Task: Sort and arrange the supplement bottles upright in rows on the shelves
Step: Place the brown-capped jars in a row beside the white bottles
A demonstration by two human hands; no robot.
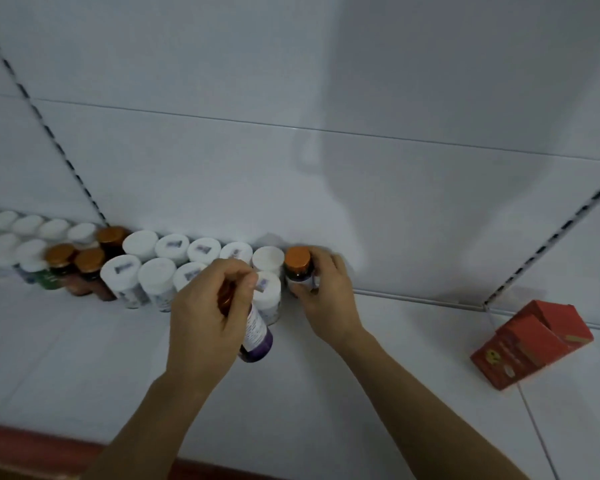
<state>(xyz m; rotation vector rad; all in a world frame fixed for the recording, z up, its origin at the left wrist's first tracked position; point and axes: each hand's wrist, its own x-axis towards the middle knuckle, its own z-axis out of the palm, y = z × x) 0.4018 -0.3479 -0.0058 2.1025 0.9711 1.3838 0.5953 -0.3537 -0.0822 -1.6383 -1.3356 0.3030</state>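
Two rows of upright white-capped supplement bottles (156,277) line the back of the white shelf (413,344). A few amber bottles with orange caps (90,260) stand among them on the left. My right hand (326,296) grips an orange-capped amber bottle (298,259) standing upright at the right end of the rows, against the back wall. My left hand (208,306) holds a tilted amber bottle with a white and purple label (257,336) above the shelf, just in front of the rows; its cap is hidden by my fingers.
A red carton (530,344) lies on the shelf at the right, near a slotted upright (551,237). Another slotted upright (49,133) runs up the back panel at the left. A red shelf edge (32,445) shows at the bottom left.
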